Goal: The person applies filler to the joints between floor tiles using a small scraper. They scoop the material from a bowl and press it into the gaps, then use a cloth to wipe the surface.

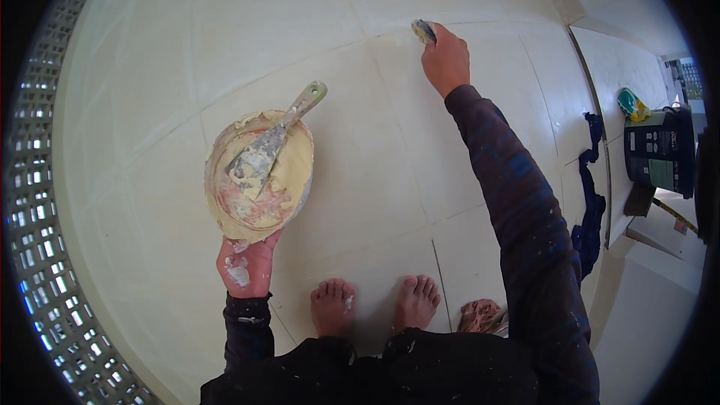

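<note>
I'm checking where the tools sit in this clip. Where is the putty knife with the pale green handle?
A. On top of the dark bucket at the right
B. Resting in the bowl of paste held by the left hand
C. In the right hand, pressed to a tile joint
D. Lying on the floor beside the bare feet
B: the putty knife rests blade-down in the bowl that the left hand holds, while the right hand works a small scraper at a tile joint.

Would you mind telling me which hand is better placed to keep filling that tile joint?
Right, probably. The right hand already presses a small scraper onto the tile joint, whereas the left hand is occupied holding the bowl of filler.
</note>
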Motion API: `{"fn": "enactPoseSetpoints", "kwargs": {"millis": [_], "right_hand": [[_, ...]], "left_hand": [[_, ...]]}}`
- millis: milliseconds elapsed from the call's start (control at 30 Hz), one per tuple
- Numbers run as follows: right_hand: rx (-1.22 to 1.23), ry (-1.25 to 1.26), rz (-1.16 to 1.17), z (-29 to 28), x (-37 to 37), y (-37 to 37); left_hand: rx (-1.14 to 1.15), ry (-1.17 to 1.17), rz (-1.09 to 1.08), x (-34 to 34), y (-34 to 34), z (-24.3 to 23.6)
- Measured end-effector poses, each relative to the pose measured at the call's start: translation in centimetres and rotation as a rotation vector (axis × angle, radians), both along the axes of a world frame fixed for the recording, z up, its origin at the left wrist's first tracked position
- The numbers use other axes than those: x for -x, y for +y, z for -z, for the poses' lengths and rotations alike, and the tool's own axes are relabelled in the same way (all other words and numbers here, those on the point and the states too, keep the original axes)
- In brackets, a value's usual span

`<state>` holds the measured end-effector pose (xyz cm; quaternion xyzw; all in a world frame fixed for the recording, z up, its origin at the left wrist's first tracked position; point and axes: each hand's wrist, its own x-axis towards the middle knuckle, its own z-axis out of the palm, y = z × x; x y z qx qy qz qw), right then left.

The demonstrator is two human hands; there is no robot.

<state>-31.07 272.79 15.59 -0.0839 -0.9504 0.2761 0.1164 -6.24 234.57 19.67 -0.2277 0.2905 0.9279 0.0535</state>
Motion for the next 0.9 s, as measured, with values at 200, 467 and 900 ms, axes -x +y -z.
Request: {"fn": "enactPoseSetpoints", "kwargs": {"millis": [200, 467, 900], "right_hand": [[-0.641, 0.250, -0.078, 4.1, 10.1, -4.1], [0.235, -0.136, -0.262, 4.2, -0.1, -7.3], [0.018, 0.057, -0.242, 12.7, -4.5, -7.7]], "left_hand": [[0.108, 0.014, -0.030, 5.9, 1.6, 1.0], [0.163, -0.082, -0.109, 2.0, 2.7, 2.0], [0.066, -0.056, -0.097, 1.9, 3.2, 5.2]]}}
